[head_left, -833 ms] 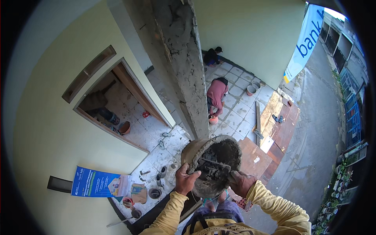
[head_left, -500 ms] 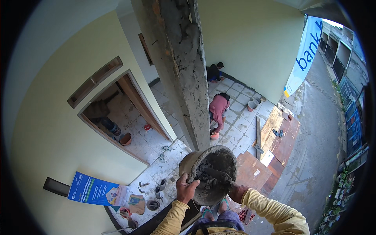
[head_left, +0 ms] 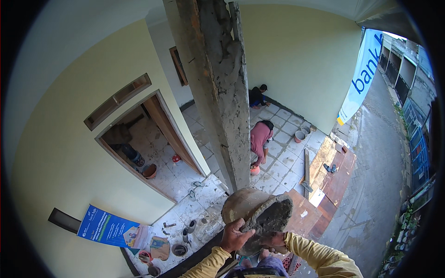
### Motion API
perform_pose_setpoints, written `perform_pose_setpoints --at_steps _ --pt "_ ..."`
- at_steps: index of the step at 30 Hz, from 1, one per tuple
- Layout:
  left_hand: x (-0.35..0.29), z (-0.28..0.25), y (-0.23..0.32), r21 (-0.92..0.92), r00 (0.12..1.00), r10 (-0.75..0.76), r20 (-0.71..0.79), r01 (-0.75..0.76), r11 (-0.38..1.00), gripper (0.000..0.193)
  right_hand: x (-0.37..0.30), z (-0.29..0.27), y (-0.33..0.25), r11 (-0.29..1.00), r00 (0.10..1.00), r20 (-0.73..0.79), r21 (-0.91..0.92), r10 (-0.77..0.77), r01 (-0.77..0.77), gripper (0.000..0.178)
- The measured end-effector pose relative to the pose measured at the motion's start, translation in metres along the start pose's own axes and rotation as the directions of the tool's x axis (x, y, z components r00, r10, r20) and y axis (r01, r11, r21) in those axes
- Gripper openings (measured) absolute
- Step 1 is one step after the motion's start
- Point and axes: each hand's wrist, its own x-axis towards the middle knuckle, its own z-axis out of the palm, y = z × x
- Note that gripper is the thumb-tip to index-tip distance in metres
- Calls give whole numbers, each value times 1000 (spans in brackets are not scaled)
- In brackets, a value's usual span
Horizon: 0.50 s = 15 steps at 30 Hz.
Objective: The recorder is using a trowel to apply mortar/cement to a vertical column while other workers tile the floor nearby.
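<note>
A mortar-caked bucket (head_left: 241, 208) is tipped to the right in front of me, grey wet mortar (head_left: 273, 217) showing inside its mouth. My left hand (head_left: 235, 235) is closed on its near-left rim, thumb over the edge. At the near-right side of the mouth my right hand (head_left: 274, 242) is closed; what looks like a trowel handle is in it, the blade mostly lost against the dark mortar. Just beyond the bucket rises a rough concrete column (head_left: 227, 111), its face partly covered with grey mortar.
Below, a person in a pink top (head_left: 262, 139) bends over the tiled floor by an orange bucket (head_left: 255, 170); another person (head_left: 257, 96) crouches by the far wall. Wooden boards (head_left: 336, 171) lie at right, beside a paved lane (head_left: 366, 185). Sandals (head_left: 192, 194) and tools lie lower left.
The bucket has tipped further to the right and moved slightly right and lower in view. Both hands moved with it, and the trowel blade in the mortar is less visible.
</note>
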Motion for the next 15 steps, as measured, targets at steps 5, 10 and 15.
perform_pose_setpoints --at_steps 5,10,15 --pt "16 -11 2 -331 985 -60 -162 3 944 23 -25 -10 -37 945 998 54 326 16 -33 28" --pt "44 -24 21 -307 991 29 -133 -69 949 35 -13 -16 5 538 734 -454 -830 -504 -144 29" --pt "48 -37 2 -261 981 35 -190 -84 962 24 -65 -23 -96 927 861 -425 -354 -281 128 27"
